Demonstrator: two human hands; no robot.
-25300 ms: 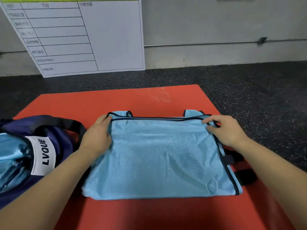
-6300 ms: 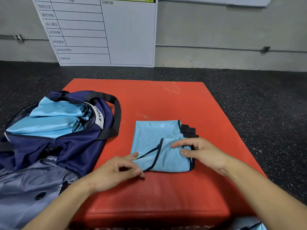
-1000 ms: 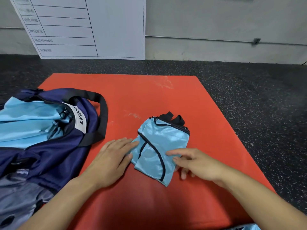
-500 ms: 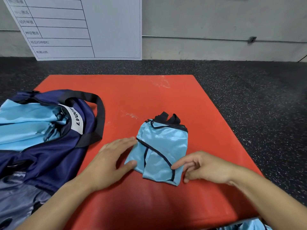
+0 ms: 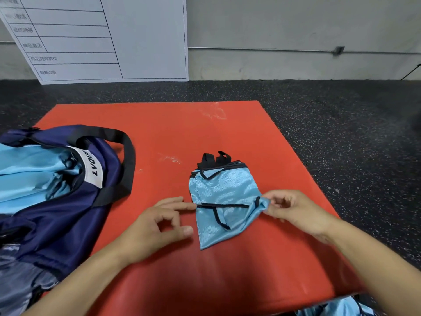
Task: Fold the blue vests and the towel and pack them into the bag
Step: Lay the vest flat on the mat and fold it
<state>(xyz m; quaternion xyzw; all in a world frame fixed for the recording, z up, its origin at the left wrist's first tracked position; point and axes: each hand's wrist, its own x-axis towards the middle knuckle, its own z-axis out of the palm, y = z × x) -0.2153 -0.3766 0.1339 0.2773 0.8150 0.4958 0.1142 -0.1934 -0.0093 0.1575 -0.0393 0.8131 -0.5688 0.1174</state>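
A light blue vest with black trim lies folded small on the red mat, its black straps sticking out at the far end. My right hand pinches the vest's right corner, lifting a fold of the cloth. My left hand sits on the mat just left of the vest, fingers loosely curled, index fingertip touching the vest's left edge. The navy bag with the white LVQUE label lies open at the left, blue cloth inside it.
A white board with a printed table leans on the wall behind the mat. Dark speckled floor surrounds the mat. More blue cloth shows below the mat's near edge at the right. Grey fabric lies under the bag.
My right hand has taken hold of the vest's right corner and drawn it outward. My left hand has slid back off the vest, its fingers curling. The vest's near end has loosened.
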